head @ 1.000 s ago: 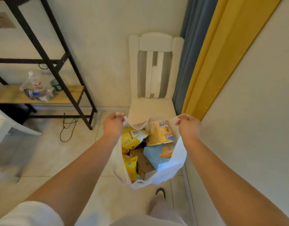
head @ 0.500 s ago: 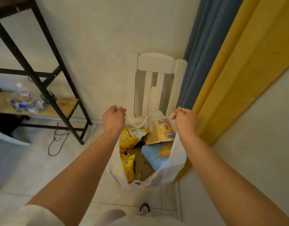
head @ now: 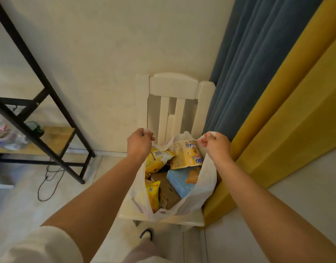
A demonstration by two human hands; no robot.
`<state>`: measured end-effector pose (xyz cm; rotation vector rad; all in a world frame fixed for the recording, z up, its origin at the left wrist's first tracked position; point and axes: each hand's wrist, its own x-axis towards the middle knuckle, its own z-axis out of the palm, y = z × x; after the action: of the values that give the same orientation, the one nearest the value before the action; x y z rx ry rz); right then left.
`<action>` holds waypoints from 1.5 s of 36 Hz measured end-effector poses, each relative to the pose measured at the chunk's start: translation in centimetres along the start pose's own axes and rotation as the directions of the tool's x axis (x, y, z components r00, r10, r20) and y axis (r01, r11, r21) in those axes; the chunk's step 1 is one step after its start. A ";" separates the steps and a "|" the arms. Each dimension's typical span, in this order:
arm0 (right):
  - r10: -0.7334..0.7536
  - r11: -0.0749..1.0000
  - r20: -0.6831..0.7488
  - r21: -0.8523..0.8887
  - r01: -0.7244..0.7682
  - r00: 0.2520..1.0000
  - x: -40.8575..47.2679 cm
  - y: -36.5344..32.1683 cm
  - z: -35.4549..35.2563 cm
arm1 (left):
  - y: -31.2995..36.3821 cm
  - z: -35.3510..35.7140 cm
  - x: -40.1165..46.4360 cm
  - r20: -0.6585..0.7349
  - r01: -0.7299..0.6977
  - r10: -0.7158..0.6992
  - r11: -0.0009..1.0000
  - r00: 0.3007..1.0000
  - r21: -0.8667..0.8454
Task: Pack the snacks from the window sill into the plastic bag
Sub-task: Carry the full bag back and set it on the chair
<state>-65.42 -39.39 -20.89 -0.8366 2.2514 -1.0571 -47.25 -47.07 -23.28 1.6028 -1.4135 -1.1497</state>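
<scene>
A white plastic bag (head: 198,192) hangs open between my hands, over the seat of a white chair (head: 173,89). My left hand (head: 139,142) grips the bag's left handle and my right hand (head: 217,146) grips its right handle. Inside lie several snacks: a yellow packet (head: 156,160) at the left, a yellow-orange packet with a barcode (head: 188,154) at the top, a light blue packet (head: 182,180), a small yellow packet (head: 153,194) and a brown cardboard box (head: 168,192). The window sill is out of view.
A black metal rack with a wooden shelf (head: 55,137) stands at the left, with bottles and a green cup on it. A black cable (head: 47,185) lies on the tiled floor. Blue curtain (head: 248,63) and yellow curtain (head: 288,111) hang at the right.
I have stepped closer to the chair and the view has tilted up. Both hands keep their hold on the handles, and the bag now hangs over the chair seat.
</scene>
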 end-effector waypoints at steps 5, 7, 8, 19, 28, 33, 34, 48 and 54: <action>0.055 0.998 0.004 0.036 -0.055 0.998 3.8 -0.6 1.0 | 0.6 1.5 4.1 0.037 0.018 -0.018 1.000 0.999 0.014; 0.072 0.997 -0.004 0.037 -0.072 0.997 5.5 -1.0 1.5 | 0.8 2.1 5.9 0.046 0.022 -0.023 1.000 0.999 0.009; 0.075 0.997 -0.004 0.035 -0.075 0.997 5.9 -1.0 1.6 | 0.8 2.2 6.2 0.050 0.022 -0.023 1.000 0.999 0.014; 0.178 0.981 -0.024 0.082 -0.176 0.984 11.0 0.1 4.3 | -0.5 4.6 11.3 0.087 0.036 -0.045 0.994 0.995 0.100; 0.228 0.968 -0.065 -0.091 -0.233 0.972 12.8 2.8 6.3 | -2.0 4.9 12.6 0.138 0.015 -0.045 0.977 0.989 0.211; 0.233 0.956 -0.058 -0.169 -0.239 0.971 12.6 3.9 6.3 | -3.4 4.7 13.0 0.178 0.031 -0.083 0.962 0.980 0.273; 0.232 0.950 -0.055 -0.204 -0.238 0.971 12.5 4.1 6.3 | -3.8 4.7 13.0 0.191 0.027 -0.090 0.951 0.978 0.309; 0.083 0.878 -0.018 -0.472 -0.082 0.996 9.5 4.7 5.8 | -4.6 3.8 11.5 0.149 0.015 -0.111 0.848 0.983 0.530; 0.020 0.905 0.009 -0.425 -0.014 1.000 7.2 4.7 5.8 | -5.1 3.4 9.4 0.237 -0.115 -0.021 0.832 0.971 0.543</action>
<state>-67.96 -44.97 -29.24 -0.9880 2.5138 -0.5482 -48.52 -55.37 -30.74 1.8422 -2.0769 -0.9684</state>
